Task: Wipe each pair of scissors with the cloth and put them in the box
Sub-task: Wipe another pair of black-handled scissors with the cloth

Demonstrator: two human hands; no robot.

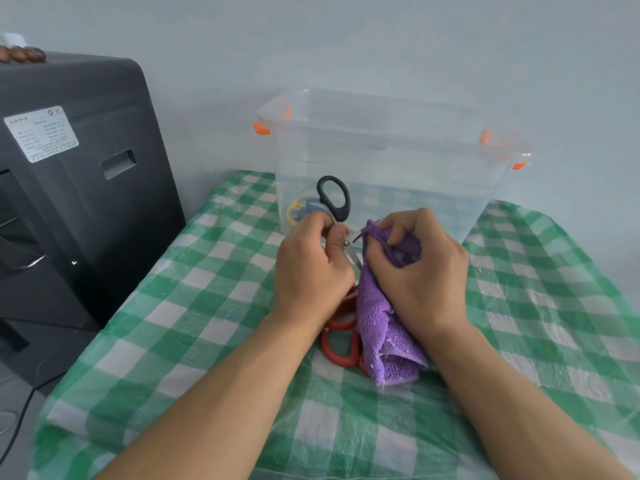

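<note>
Right hand (417,271) grips purple cloth (384,327) — left hand (311,271) pinches black scissors (334,199); machine label (41,133) illegible.

A table covered with a green-and-white checked tablecloth (207,306) carries everything. A clear plastic storage box (391,161) with orange latches stands on the cloth at the far edge, near the wall. Nearer the person, a pair of red-handled scissors (341,341) lies flat on the cloth, partly hidden. The lower end of a purple cloth (391,358) rests just beside them, overlapping the red handles.
</note>
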